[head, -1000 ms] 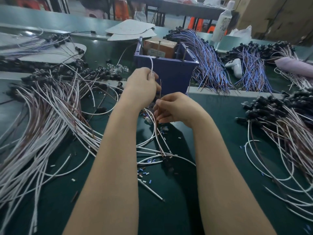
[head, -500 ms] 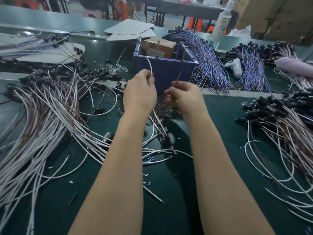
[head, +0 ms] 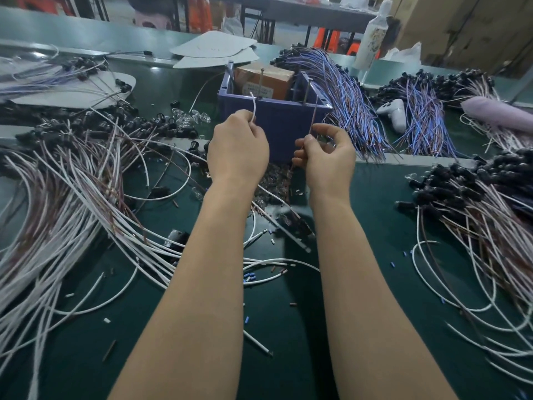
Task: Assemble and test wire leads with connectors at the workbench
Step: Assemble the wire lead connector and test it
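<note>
The left hand (head: 238, 145) pinches a white wire (head: 253, 106) in its grip, the right hand (head: 327, 153) a brown wire (head: 314, 114), both ends upright just short of the box (head: 277, 125) beyond.

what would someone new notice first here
Two hands meet at centre: the left hand pinches a white wire and the right hand pinches a brown wire, both in front of the blue bin. A heap of white leads sprawls over the left of the bench, and blue wires fan out right of the bin.
</note>
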`<act>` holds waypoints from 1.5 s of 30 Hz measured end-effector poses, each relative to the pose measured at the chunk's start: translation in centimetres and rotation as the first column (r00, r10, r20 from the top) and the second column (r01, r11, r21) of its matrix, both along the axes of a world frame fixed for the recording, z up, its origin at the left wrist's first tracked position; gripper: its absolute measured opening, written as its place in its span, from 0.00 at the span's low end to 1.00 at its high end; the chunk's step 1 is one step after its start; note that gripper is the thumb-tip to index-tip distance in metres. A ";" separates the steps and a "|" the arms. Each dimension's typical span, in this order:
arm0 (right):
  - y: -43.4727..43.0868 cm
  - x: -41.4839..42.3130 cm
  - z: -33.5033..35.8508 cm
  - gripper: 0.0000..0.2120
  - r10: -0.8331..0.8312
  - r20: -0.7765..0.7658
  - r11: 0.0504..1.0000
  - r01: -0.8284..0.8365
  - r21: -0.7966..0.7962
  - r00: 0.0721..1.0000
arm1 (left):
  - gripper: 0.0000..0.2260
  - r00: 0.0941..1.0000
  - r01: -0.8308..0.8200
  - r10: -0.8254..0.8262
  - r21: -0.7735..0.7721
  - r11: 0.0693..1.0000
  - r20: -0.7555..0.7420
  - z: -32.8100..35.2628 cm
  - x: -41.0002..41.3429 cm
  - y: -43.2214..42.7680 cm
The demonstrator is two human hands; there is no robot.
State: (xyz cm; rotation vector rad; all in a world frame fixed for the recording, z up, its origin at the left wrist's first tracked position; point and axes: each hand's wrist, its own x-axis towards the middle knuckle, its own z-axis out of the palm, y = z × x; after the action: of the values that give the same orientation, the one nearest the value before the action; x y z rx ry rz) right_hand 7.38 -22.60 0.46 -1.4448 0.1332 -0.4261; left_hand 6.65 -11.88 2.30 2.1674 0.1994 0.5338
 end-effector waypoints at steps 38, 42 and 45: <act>-0.5 0.6 -0.1 0.13 0.004 0.008 0.946 -0.001 -0.325 1.000 | 0.14 0.999 0.026 -0.026 -0.007 1.000 0.042 -0.3 0.3 0.2; -0.6 0.5 0.0 0.13 -0.008 0.013 0.953 0.012 -0.302 1.000 | 0.14 0.998 0.022 -0.021 -0.011 1.000 0.052 -0.1 0.1 0.0; -0.7 0.5 0.1 0.14 -0.014 0.007 0.955 0.016 -0.296 1.000 | 0.14 0.998 0.026 -0.025 -0.006 1.000 0.058 -0.2 0.0 -0.1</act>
State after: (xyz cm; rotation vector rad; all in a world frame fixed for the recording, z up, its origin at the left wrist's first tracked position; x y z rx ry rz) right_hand 7.88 -23.31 0.53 -1.7385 0.0782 -0.4767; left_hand 6.67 -12.02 2.13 2.1427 0.1416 0.5796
